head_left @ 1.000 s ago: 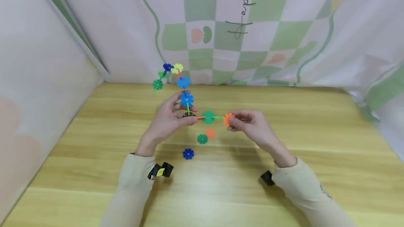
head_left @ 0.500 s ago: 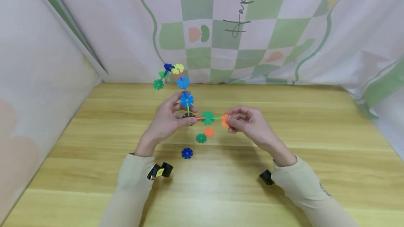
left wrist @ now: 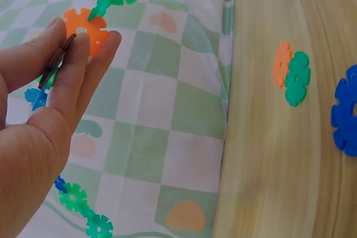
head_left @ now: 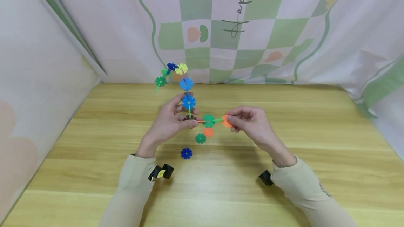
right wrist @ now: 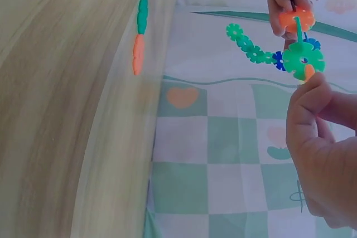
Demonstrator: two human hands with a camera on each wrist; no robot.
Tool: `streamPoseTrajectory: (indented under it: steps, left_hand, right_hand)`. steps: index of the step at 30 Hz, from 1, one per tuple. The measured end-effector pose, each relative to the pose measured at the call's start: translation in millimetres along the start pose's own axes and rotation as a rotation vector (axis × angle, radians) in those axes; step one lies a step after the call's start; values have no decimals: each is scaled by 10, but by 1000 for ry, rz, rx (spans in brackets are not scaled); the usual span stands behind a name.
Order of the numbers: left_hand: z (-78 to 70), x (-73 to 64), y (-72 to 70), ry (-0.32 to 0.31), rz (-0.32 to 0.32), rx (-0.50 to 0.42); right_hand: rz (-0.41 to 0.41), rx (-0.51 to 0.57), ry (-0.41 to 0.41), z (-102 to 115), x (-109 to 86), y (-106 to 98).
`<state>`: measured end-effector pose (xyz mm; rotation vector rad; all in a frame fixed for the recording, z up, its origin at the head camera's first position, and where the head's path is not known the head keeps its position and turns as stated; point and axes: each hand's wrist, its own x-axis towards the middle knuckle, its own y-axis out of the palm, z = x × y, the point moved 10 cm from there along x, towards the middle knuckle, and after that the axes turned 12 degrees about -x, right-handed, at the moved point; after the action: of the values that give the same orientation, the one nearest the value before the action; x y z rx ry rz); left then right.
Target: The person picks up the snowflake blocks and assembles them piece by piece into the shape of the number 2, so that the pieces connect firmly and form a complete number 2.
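A chain of notched plastic snowflake discs is held raised between both hands. My left hand [head_left: 167, 122] pinches a dark brown disc [left wrist: 56, 62] between thumb and fingers. Above it in the head view rise two blue discs [head_left: 189, 102], a yellow disc [head_left: 181, 69] and a dark blue disc [head_left: 172, 67]; green discs [head_left: 160, 81] hang at the far end. Rightward from the brown disc, a green disc [head_left: 208, 120] leads to an orange disc [head_left: 225, 120], which my right hand [head_left: 252, 125] pinches by its edge. Fingers hide part of the brown and orange discs.
On the wooden table [head_left: 110, 185] lie a loose orange disc [head_left: 208, 132], a green disc [head_left: 200, 138] and a dark blue disc [head_left: 186, 153]. A checked cloth [head_left: 227, 2] hangs behind the table, with a pale panel [head_left: 31, 80] at the left.
The right hand has shifted slightly left with the orange disc. The upper part of the chain has swung a little to the right, and the green disc beside the left hand sits slightly lower.
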<state>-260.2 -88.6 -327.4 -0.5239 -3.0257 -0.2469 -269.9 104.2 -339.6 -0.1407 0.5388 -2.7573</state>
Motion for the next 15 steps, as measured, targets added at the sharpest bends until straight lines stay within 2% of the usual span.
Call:
streamPoseTrajectory:
  steps: [7,15]
  left_hand:
    - [3,4,30,10,-3,-11]
    - [-36,-3,67,40,15,-30]
  right_hand:
    - [-20,-8,-6,15,-5,-42]
    - [0,1,16,17,-8,-42]
